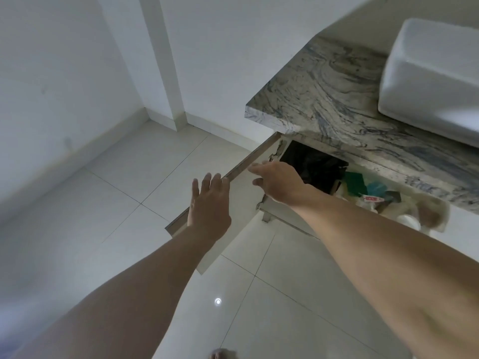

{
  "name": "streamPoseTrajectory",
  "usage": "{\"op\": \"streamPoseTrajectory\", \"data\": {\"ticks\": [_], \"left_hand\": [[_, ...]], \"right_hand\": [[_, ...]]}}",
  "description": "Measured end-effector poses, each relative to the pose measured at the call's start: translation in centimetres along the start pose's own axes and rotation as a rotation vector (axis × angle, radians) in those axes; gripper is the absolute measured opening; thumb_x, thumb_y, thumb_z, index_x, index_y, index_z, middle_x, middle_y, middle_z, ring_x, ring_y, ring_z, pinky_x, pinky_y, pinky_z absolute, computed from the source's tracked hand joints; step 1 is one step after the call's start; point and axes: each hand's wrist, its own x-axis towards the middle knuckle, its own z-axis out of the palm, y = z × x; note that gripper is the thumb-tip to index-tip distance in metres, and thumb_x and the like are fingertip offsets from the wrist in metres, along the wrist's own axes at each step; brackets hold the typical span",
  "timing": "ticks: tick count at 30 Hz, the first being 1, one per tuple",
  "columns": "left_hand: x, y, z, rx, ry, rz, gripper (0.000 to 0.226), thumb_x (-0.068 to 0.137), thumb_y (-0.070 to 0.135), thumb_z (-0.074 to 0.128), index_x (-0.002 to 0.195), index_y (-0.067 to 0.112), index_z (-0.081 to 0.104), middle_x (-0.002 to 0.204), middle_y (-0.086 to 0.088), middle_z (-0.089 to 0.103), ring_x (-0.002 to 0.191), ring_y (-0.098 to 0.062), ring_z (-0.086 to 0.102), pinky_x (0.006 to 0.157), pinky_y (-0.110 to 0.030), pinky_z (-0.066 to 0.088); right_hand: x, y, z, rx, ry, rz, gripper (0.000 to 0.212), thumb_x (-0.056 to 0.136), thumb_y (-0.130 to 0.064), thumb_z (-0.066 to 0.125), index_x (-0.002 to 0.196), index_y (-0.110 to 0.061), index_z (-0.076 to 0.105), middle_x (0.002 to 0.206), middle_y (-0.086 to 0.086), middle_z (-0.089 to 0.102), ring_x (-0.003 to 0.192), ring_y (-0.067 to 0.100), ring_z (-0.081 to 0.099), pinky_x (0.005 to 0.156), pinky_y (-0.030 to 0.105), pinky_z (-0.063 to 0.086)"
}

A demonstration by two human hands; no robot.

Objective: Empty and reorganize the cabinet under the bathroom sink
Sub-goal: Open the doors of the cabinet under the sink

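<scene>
The white cabinet door (243,161) under the marble counter stands swung open toward me. My left hand (210,203) is flat with straight fingers against the door's top edge. My right hand (278,181) reaches over the door near its hinge side, fingers relaxed, holding nothing. Inside the cabinet (313,169) the left part is dark. To the right lie a green packet (356,181), a teal item (375,189), a white tube with a red label (373,199) and pale blurred things (427,213).
A marble counter (324,99) overhangs the cabinet, with a white basin (435,73) on it at the right. White floor tiles (155,177) spread to the left and below. White walls and a door frame (166,60) stand behind. A toe (223,354) shows at the bottom.
</scene>
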Motion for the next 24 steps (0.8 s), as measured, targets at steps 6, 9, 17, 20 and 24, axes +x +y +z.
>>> {"op": "streamPoseTrajectory", "data": {"ticks": [6, 9, 17, 20, 24], "left_hand": [[-0.1, 7.4, -1.8, -0.058, -0.163, 0.232, 0.056, 0.095, 0.038, 0.052, 0.142, 0.015, 0.035, 0.150, -0.004, 0.036, 0.144, -0.024, 0.022, 0.119, -0.046, 0.009], [-0.3, 11.8, -2.0, -0.065, -0.231, 0.297, 0.060, 0.094, 0.045, 0.052, 0.143, 0.016, 0.036, 0.148, -0.003, 0.039, 0.140, -0.023, 0.030, 0.118, -0.045, 0.018], [-0.3, 21.0, -1.0, -0.093, -0.306, 0.380, 0.069, 0.094, 0.048, 0.050, 0.150, 0.014, 0.027, 0.156, -0.004, 0.029, 0.144, -0.024, 0.025, 0.119, -0.045, 0.017], [0.2, 23.2, 0.3, -0.081, -0.317, 0.421, 0.068, 0.094, 0.050, 0.049, 0.148, 0.014, 0.030, 0.153, -0.005, 0.033, 0.142, -0.024, 0.029, 0.117, -0.044, 0.021], [2.0, 25.2, 2.6, -0.073, -0.351, 0.464, 0.063, 0.095, 0.050, 0.047, 0.145, 0.013, 0.034, 0.148, -0.005, 0.039, 0.137, -0.025, 0.033, 0.113, -0.040, 0.023]], "right_hand": [[-8.8, 7.6, -0.7, 0.142, -0.046, 0.254, 0.045, 0.102, -0.029, 0.049, 0.145, -0.019, 0.047, 0.144, 0.004, 0.054, 0.130, 0.028, 0.049, 0.103, 0.040, 0.043], [-14.0, 11.2, -0.3, 0.125, -0.071, 0.354, 0.050, 0.100, -0.035, 0.049, 0.148, -0.022, 0.042, 0.148, 0.004, 0.049, 0.133, 0.028, 0.046, 0.103, 0.038, 0.044], [-25.7, 18.5, 1.1, 0.149, -0.119, 0.549, 0.048, 0.098, -0.036, 0.055, 0.139, -0.011, 0.052, 0.130, 0.013, 0.060, 0.117, 0.028, 0.058, 0.091, 0.032, 0.046], [-27.7, 20.7, 2.5, 0.176, -0.140, 0.645, 0.046, 0.098, -0.039, 0.056, 0.135, -0.012, 0.054, 0.123, 0.013, 0.062, 0.110, 0.028, 0.060, 0.083, 0.029, 0.045], [-28.4, 23.2, 4.6, 0.192, -0.139, 0.741, 0.050, 0.096, -0.042, 0.057, 0.138, -0.015, 0.053, 0.125, 0.011, 0.062, 0.111, 0.028, 0.060, 0.089, 0.032, 0.047]]}}
